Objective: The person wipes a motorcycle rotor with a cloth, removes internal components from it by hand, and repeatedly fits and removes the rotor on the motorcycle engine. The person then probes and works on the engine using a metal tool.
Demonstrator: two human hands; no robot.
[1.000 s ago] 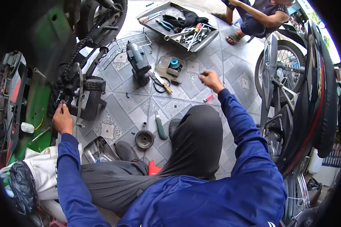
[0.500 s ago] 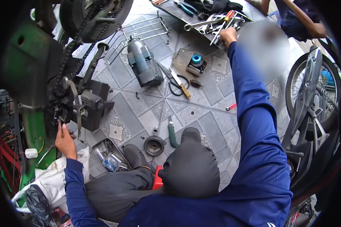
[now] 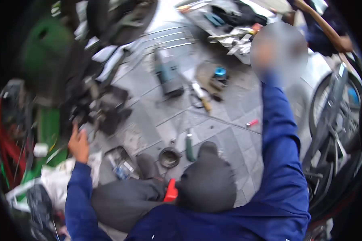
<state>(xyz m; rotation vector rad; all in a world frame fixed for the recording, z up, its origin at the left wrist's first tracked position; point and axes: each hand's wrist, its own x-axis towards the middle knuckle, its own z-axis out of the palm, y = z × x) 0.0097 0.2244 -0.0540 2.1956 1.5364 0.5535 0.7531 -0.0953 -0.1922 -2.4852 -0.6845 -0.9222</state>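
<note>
My left hand (image 3: 79, 145) is raised beside the dark, greasy mechanism (image 3: 79, 109) of a green motorbike (image 3: 49, 130). Its index finger stretches up towards the parts, with the thumb apart from it; blur hides whether a fingertip touches. At the end of my outstretched right arm, my right hand (image 3: 265, 56) lies inside a blurred patch, so its fingers and anything in them cannot be made out. Just left of it is a pile of wrenches (image 3: 238, 42) on a tool tray.
On the tiled floor lie a grey-blue power tool (image 3: 167, 74), scissors (image 3: 198, 89), a box with a blue roll (image 3: 220, 73), a round metal part (image 3: 169, 157) and a green-handled tool (image 3: 190, 148). A metal tray (image 3: 118, 154) sits by my foot. Another person's arm (image 3: 328, 26) shows top right.
The view has shifted and blurred. My right hand has moved right, away from the wrenches. My left hand stays by the mechanism, its index finger and thumb now further apart.
</note>
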